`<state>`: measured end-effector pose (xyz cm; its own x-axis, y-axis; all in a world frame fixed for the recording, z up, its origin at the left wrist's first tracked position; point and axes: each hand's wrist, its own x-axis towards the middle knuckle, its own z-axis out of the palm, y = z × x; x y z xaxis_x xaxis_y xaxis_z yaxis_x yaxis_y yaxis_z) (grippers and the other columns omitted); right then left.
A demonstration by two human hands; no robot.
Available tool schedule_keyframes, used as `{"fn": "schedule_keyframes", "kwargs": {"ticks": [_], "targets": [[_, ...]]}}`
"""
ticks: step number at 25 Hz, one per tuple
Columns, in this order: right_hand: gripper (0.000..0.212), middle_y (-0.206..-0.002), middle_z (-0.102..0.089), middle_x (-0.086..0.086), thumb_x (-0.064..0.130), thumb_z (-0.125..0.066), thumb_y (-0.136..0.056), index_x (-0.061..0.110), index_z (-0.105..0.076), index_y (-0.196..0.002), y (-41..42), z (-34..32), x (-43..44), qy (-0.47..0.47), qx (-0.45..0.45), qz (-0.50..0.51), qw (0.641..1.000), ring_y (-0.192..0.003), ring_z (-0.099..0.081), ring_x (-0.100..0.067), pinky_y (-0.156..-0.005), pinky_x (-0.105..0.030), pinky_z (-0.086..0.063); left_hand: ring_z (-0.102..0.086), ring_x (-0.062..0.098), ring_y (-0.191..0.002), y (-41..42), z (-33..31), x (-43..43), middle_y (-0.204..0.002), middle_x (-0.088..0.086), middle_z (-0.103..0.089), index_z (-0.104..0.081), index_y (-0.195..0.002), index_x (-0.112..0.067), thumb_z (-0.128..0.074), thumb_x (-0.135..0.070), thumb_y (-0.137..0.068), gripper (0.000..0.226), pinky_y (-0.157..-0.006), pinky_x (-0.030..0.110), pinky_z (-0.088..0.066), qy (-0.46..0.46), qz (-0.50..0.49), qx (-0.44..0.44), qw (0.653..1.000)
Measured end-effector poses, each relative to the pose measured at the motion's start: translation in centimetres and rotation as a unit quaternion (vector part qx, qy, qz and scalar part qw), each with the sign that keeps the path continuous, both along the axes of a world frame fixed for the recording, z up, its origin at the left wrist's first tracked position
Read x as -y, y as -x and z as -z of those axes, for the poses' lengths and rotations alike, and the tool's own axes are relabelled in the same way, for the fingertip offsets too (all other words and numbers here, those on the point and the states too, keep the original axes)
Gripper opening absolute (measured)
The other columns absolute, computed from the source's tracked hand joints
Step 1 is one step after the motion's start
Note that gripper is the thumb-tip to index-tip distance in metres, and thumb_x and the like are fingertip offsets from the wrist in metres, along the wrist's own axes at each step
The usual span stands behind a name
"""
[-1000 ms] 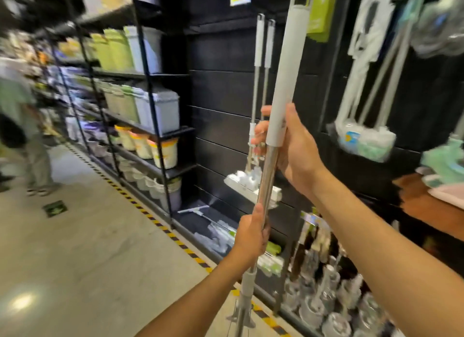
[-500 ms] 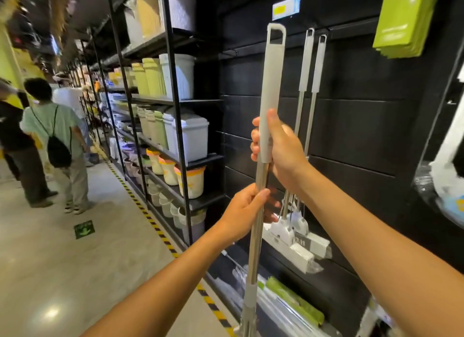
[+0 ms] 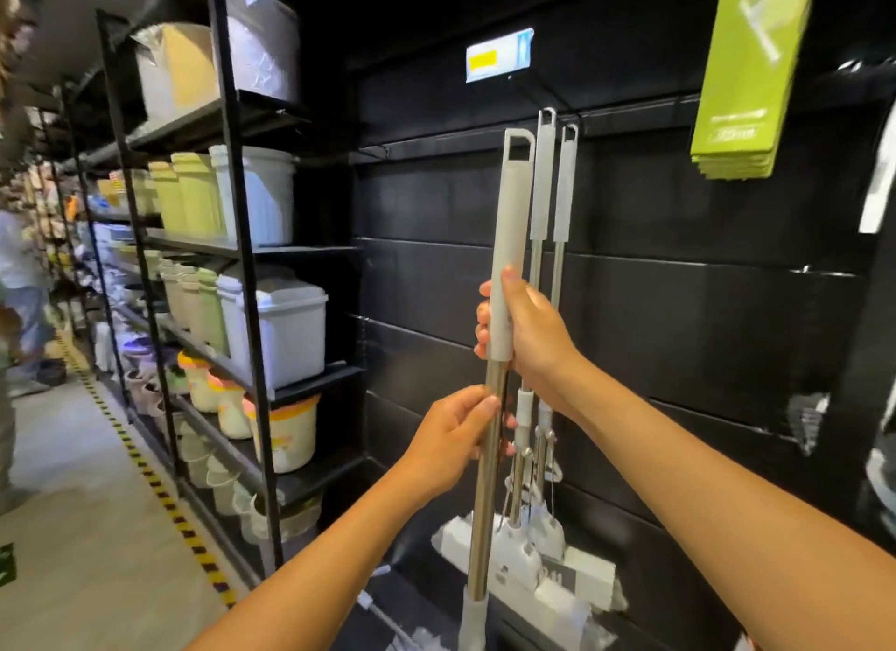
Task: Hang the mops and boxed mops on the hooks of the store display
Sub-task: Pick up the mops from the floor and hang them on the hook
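Head view: left hand [image 3: 451, 437], right hand [image 3: 533, 333] around mop [image 3: 510, 223]; price label [image 3: 499, 55] unreadable.

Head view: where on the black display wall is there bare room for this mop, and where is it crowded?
Bare panel lies between the shelving rack and the two hung mops, and again right of them, below the green boxes. Crowded under the price tag, beside the held mop.

Bare left hand [image 3: 453, 439] and right hand [image 3: 536, 342]; forearms [image 3: 727, 481] uncovered to frame edge.
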<state>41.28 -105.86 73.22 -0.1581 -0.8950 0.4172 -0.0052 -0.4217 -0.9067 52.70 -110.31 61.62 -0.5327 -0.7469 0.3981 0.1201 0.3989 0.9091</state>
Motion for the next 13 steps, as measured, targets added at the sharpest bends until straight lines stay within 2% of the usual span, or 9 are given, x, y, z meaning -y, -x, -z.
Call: {"fn": "schedule_keyframes", "kwargs": {"ticks": [4, 9, 11, 13], "targets": [[0.040, -0.077, -0.060, -0.001, 0.052, -0.039, -0.105, 0.016, -0.058, -0.112, 2.1, -1.7, 5.3, -0.005, -0.021, 0.049, 0.999, -0.067, -0.058, -0.013, -0.068, -0.031, -0.055, -0.076, 0.027, -0.081, 2.7, -1.4, 6.6, -0.094, 0.003, -0.076, -0.067, -0.108, -0.019, -0.045, -0.022, -0.111, 0.023, -0.088, 0.051, -0.063, 0.012, 0.055, 0.002, 0.998], [0.040, -0.074, -0.060, 0.000, 0.052, -0.039, -0.106, 0.017, -0.057, -0.108, 3.8, -4.0, 10.8, -0.003, -0.037, 0.118, 0.992, -0.062, -0.058, -0.011, -0.065, -0.029, -0.055, -0.075, 0.027, -0.080, 4.9, -4.4, 12.9, -0.088, -0.001, -0.075, -0.065, -0.106, -0.018, -0.044, -0.021, -0.111, 0.022, -0.083, 0.041, -0.065, 0.010, 0.137, 0.011, 0.990], [0.042, -0.076, -0.060, -0.002, 0.053, -0.039, -0.105, 0.015, -0.057, -0.110, 4.4, -4.7, 12.5, -0.002, -0.040, 0.142, 0.989, -0.062, -0.059, -0.011, -0.065, -0.030, -0.056, -0.076, 0.031, -0.083, 5.6, -5.4, 15.0, -0.090, 0.001, -0.075, -0.064, -0.108, -0.018, -0.044, -0.023, -0.111, 0.021, -0.083, 0.041, -0.065, 0.025, 0.161, 0.015, 0.987], [0.043, -0.076, -0.060, -0.002, 0.053, -0.040, -0.105, 0.015, -0.057, -0.110, 5.0, -5.3, 13.9, -0.001, -0.036, 0.164, 0.986, -0.062, -0.059, -0.012, -0.066, -0.031, -0.056, -0.077, 0.040, -0.089, 6.3, -6.0, 17.0, -0.094, 0.003, -0.075, -0.064, -0.113, -0.015, -0.044, -0.025, -0.111, 0.022, -0.086, 0.048, -0.065, 0.036, 0.182, 0.015, 0.983]]}}
